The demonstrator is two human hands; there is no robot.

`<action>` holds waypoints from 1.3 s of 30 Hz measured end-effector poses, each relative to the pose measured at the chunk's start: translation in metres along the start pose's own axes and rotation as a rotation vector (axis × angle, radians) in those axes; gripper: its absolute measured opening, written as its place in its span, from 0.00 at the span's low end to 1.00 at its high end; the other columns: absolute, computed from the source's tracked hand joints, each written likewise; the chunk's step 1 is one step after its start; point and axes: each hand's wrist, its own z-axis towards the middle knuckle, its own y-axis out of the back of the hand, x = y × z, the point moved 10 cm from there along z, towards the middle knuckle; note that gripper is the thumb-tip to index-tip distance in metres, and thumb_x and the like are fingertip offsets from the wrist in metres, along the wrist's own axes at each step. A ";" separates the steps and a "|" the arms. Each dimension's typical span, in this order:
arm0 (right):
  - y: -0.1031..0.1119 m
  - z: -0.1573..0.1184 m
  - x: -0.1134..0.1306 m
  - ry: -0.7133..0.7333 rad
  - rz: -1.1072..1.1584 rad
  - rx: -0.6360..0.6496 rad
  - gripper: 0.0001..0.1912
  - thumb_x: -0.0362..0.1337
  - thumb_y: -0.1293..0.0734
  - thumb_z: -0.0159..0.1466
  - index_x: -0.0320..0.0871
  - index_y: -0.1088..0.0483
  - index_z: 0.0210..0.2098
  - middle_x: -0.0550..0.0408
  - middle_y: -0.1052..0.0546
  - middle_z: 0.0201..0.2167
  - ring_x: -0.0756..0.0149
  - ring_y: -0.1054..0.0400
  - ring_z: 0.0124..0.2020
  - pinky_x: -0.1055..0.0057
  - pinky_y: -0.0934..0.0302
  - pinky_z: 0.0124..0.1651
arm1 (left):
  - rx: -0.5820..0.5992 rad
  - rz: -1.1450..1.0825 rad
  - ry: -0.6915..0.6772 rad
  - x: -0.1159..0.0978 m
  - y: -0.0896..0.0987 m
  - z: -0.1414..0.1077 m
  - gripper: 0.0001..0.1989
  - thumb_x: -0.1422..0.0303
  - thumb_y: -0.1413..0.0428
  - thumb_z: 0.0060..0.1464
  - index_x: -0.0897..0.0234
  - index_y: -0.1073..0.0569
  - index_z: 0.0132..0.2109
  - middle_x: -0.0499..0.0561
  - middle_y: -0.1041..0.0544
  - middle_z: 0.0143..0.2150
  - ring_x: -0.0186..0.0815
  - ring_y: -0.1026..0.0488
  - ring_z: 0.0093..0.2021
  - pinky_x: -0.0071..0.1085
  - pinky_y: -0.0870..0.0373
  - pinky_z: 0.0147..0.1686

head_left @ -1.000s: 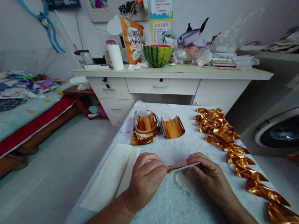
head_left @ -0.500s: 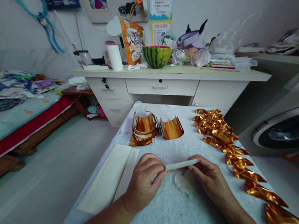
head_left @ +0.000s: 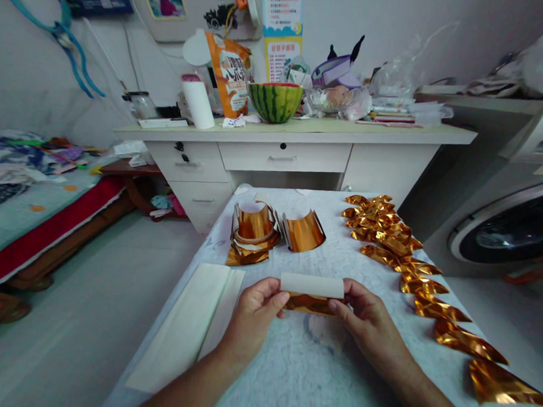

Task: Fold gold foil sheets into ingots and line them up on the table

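A small sheet of gold foil with a white strip (head_left: 311,285) along its top is stretched level between both hands, above the cloth. My left hand (head_left: 262,303) pinches its left end, thumb in front. At its right end, my right hand (head_left: 361,305) pinches it the same way. Curled gold sheets (head_left: 254,227) stand beyond my left hand, with another curved gold stack (head_left: 305,231) just right of them. White paper sheets (head_left: 186,320) lie left of my left hand. Several folded gold foil pieces (head_left: 422,284) form an overlapping row at the right.
The table wears a pale blue patterned cloth (head_left: 290,374). Behind it stands a white desk (head_left: 392,158) bearing a watermelon half (head_left: 275,101), an orange bag (head_left: 230,77) and a white roll (head_left: 198,104). A washing machine (head_left: 508,198) is at the right, a bed (head_left: 29,215) at the left.
The held piece has turned so that its white strip and gold face show broadly; before, it was seen as a thin tilted strip. The whole view has shifted slightly.
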 end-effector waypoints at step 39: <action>-0.003 -0.001 -0.014 -0.137 0.133 -0.034 0.15 0.48 0.30 0.59 0.43 0.30 0.32 0.57 0.27 0.28 0.65 0.34 0.31 0.70 0.42 0.35 | -0.040 0.165 0.004 0.007 0.007 0.003 0.11 0.62 0.43 0.54 0.65 0.31 0.30 0.45 0.32 0.27 0.32 0.34 0.29 0.25 0.41 0.29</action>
